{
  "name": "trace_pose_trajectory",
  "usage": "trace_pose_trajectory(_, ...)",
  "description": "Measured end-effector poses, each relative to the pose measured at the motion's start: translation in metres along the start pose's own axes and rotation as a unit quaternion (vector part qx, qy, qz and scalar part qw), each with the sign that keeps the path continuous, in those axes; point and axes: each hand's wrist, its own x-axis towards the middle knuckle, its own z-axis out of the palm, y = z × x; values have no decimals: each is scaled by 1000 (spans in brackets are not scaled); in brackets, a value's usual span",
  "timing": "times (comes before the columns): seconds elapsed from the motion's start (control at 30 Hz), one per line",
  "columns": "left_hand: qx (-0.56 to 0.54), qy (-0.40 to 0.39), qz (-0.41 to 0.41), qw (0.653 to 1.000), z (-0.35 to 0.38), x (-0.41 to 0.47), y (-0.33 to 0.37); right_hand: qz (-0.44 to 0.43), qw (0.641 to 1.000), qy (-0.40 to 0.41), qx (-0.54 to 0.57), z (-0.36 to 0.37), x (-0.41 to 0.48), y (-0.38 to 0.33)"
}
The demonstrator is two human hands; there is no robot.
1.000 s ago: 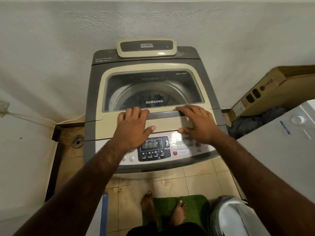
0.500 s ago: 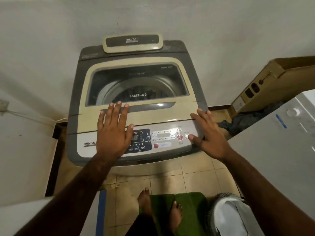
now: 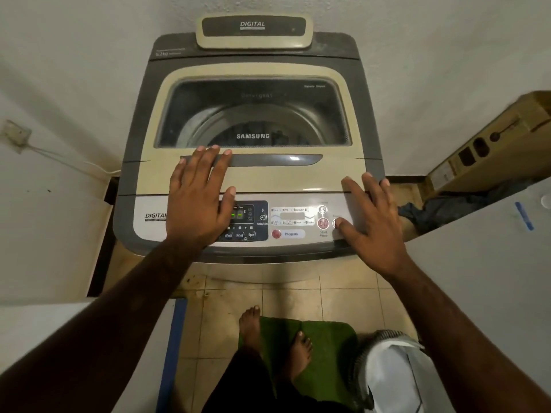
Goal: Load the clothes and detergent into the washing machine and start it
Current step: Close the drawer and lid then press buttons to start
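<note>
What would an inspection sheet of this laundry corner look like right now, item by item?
Surface: washing machine top, lid shut, drum visible through its window.
Job's things: control panel lit, green digits showing; red start button uncovered; clothes and detergent not clearly visible.
Clutter: cardboard box and dark cloth at right; white bag on the floor.
Hands: left hand flat, open, across lid and panel; right hand open at the panel's right end, thumb by the power button.
Cables: white cable runs from a wall socket toward the machine.
Surroundings: white walls, tiled floor, green mat under bare feet.
</note>
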Motion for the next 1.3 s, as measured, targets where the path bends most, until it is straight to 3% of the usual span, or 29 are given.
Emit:
trace_pose_trajectory(0.53, -38, 19, 2, 999, 1, -1, -4, 10, 999, 11, -46, 3, -3, -3)
trace_pose_trajectory(0.73, -125, 33, -10, 992, 2, -2, -8, 58, 992, -12, -110, 16, -13, -36)
trace_pose_trajectory(1.3, -130, 29, -29, 991, 0, -3, -5, 134, 975, -53, -170, 34, -14, -92)
